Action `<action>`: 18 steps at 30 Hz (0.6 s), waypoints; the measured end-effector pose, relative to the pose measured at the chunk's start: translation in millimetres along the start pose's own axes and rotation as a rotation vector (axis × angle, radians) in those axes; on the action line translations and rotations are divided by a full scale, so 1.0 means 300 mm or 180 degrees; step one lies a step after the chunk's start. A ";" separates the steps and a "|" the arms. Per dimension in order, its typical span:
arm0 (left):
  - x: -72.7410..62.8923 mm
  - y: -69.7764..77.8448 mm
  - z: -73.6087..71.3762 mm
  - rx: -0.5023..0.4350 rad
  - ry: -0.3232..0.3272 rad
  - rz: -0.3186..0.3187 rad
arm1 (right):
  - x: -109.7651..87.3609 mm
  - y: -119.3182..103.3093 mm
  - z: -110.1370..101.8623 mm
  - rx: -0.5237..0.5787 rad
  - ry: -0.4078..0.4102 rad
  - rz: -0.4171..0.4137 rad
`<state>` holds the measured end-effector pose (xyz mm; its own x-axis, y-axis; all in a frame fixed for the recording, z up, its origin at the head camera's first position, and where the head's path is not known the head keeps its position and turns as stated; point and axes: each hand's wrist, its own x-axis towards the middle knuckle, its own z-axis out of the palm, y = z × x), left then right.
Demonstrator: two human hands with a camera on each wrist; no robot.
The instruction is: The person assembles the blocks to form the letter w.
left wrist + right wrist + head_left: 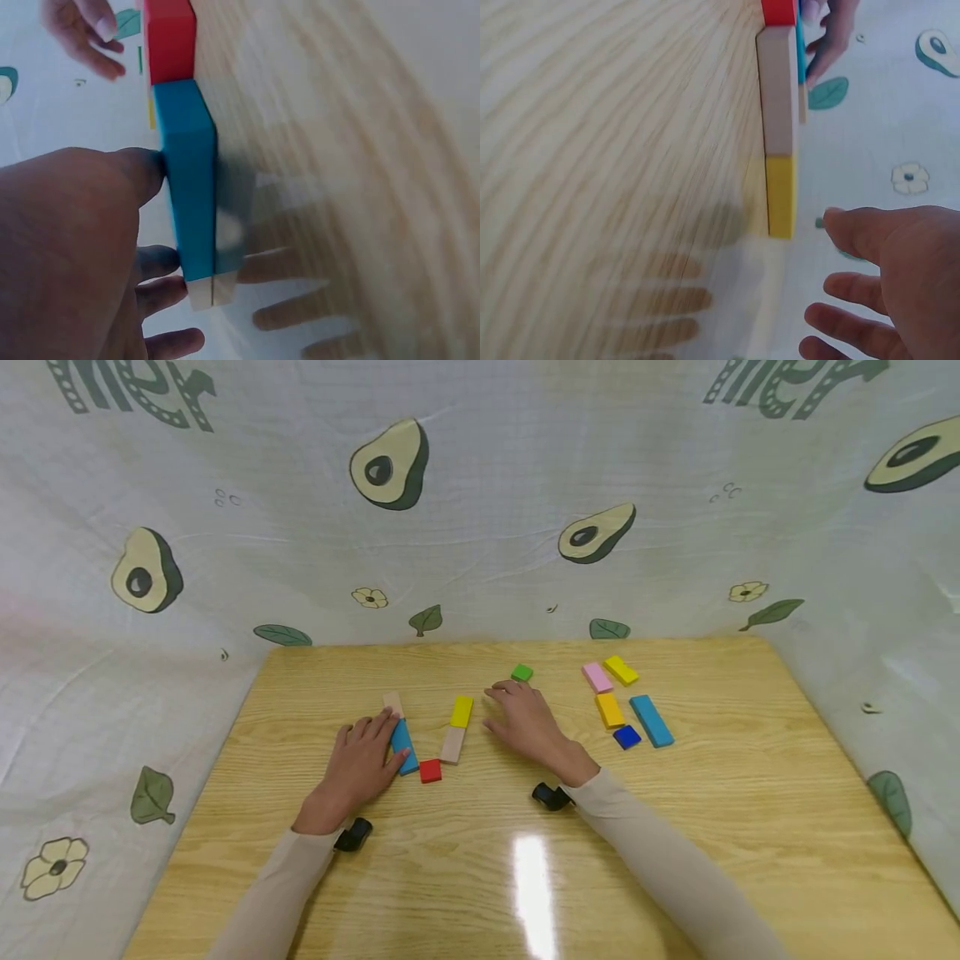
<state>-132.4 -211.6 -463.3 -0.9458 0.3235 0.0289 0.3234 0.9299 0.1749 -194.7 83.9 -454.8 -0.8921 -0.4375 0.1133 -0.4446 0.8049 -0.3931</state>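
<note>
My left hand (362,758) rests over a long light-blue block (403,746). In the left wrist view its thumb and fingertips touch the upper side of this block (187,180) and the pale wooden block (393,702) at its far end. A red block (431,771) lies by the near end, beside another pale block (453,745) that runs up to a yellow block (462,711). Together they form a V-like outline. To the right of the yellow block, my right hand (528,722) hovers with fingers spread and nothing held. A green block (522,672) lies just beyond its fingers.
At the right lie loose blocks: pink (597,677), yellow (622,670), orange (610,711), dark blue (627,737) and a long light-blue block (652,721). Patterned cloth (480,560) hangs behind and beside the wooden table (420,877).
</note>
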 end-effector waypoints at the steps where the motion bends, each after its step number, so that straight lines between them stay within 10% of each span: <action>1: 0.003 -0.001 -0.001 -0.0010 -0.0004 0.0001 | -0.007 0.007 -0.006 0.0002 0.0023 0.0010; 18: 0.063 0.047 0.001 -0.0248 -0.0019 0.0259 | -0.082 0.148 -0.054 0.0113 0.0312 0.0188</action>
<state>-145.6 -192.3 -460.6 -0.9162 0.3987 0.0403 0.3957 0.8842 0.2481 -193.7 136.9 -460.1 -0.9210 -0.3470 0.1770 -0.3895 0.8125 -0.4337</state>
